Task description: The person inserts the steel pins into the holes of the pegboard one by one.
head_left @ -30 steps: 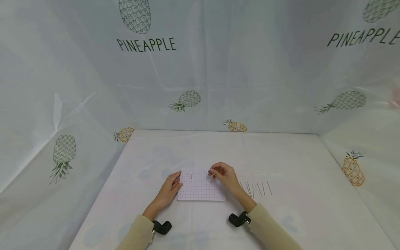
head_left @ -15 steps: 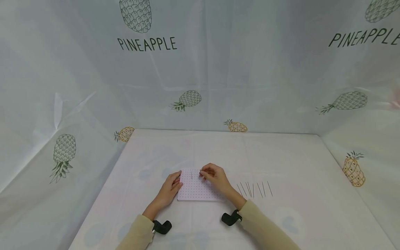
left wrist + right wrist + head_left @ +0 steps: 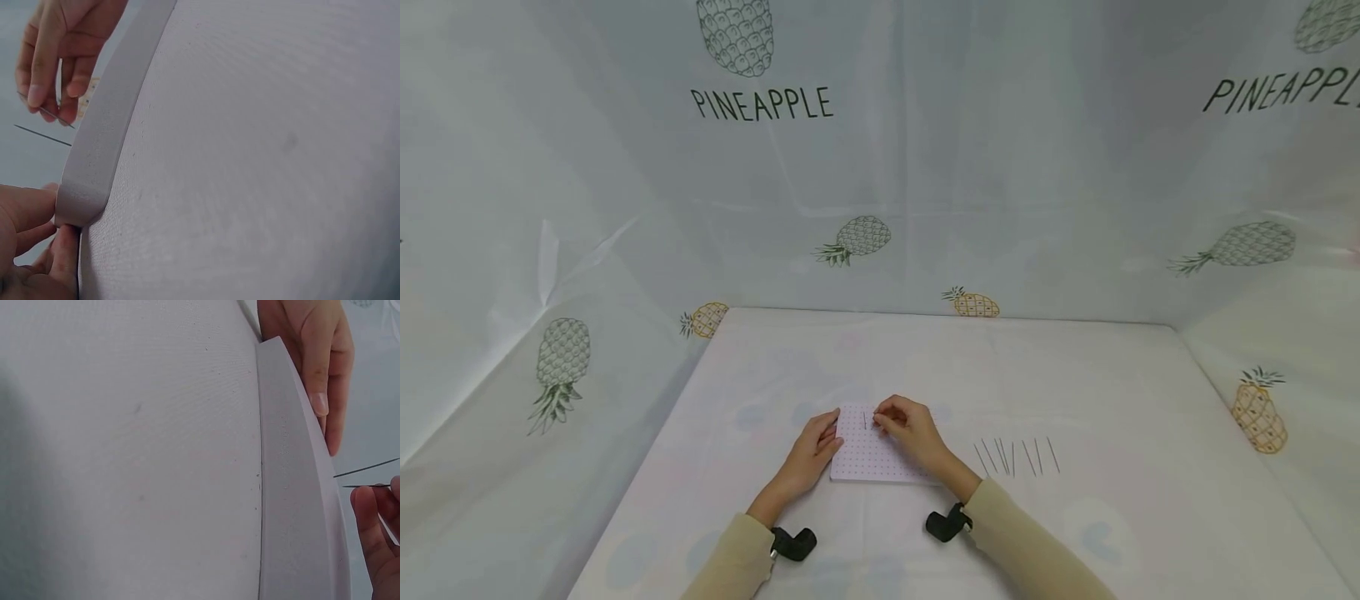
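A white board dotted with rows of small holes (image 3: 876, 460) lies on the table between the hands. My left hand (image 3: 807, 457) grips its left edge, with thumb and fingers on either side of the corner in the left wrist view. One thin dark needle (image 3: 365, 467) stands up from the board near its far left part. Just right of it, my right hand (image 3: 912, 429) pinches a second needle (image 3: 53, 114) between thumb and fingertips. In the right wrist view the held needle's tip points toward the board, close beside the standing one.
Several more needles (image 3: 1012, 458) lie in a loose row on the table, right of the board. The table (image 3: 1075, 375) has a pale cover, and a pineapple-print sheet (image 3: 1037, 167) hangs behind and at both sides. Each wrist wears a black camera mount (image 3: 795, 544).
My right hand has moved left over the board with its needle, up to the standing needle. My left hand stays at the board's left edge. The head view has shifted slightly.
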### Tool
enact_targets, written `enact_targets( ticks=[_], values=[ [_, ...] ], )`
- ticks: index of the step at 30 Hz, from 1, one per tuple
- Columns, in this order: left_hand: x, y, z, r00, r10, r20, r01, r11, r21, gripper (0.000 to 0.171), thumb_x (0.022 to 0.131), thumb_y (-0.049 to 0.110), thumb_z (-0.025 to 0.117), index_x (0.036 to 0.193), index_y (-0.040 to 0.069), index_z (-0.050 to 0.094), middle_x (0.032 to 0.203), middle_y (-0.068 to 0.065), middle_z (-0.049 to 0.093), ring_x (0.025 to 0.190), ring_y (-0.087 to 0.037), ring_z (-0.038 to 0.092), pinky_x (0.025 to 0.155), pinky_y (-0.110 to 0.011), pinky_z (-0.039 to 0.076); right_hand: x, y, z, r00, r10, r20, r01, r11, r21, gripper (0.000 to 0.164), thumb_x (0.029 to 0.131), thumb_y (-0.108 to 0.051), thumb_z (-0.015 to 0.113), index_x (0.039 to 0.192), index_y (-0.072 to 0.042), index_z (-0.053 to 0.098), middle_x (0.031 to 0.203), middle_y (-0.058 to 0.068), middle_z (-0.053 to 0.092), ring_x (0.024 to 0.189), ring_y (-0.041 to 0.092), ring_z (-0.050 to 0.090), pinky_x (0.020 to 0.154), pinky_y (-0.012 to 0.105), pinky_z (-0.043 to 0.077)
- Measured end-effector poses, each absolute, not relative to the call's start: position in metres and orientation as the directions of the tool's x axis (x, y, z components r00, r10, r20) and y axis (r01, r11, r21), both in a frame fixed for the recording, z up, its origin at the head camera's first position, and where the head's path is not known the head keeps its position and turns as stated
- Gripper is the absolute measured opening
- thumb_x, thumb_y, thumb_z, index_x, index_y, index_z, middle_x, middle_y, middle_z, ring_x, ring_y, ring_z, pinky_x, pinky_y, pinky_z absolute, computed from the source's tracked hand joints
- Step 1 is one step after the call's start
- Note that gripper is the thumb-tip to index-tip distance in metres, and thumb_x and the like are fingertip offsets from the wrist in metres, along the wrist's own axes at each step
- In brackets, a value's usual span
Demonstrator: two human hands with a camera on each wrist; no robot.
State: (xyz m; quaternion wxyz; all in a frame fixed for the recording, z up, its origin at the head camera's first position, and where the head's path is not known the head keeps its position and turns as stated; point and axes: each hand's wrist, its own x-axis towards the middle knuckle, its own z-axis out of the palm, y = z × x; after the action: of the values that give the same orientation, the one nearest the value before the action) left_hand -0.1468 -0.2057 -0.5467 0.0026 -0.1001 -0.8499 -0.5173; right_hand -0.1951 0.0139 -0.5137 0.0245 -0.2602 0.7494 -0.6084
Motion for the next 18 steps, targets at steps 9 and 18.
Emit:
enact_targets(
  ticks=[9,18],
  values=[
    [-0.146,-0.204,-0.545,-0.981,0.154,0.120,0.177,0.436,0.883,0.051,0.101,0.003,0.057,0.147,-0.009,0.039,0.143,-0.027,0.041,0.129,-0.042,0.048,0.107,-0.045,0.042,-0.186,0.016,-0.495,-0.858,-0.441,0.262,-0.367,0.170,-0.915,0.008,0.095,0.006,0.061,0.099,0.013,0.064,0.089,0.027,0.066,0.075,0.042,0.063,0.064,0.021,0.054],
    [-0.137,-0.191,-0.519,-0.984,0.113,0.135,0.170,0.426,0.888,0.048,0.097,-0.010,0.054,0.142,-0.019,0.038,0.138,-0.036,0.041,0.127,-0.049,0.047,0.105,-0.053,0.039,-0.202,0.011,-0.534,-0.873,-0.405,0.272,-0.371,0.189,-0.909,0.006,0.094,0.001,0.066,0.098,0.005,0.068,0.087,0.014,0.068,0.073,0.030,0.064,0.063,0.018,0.052]
  ],
)
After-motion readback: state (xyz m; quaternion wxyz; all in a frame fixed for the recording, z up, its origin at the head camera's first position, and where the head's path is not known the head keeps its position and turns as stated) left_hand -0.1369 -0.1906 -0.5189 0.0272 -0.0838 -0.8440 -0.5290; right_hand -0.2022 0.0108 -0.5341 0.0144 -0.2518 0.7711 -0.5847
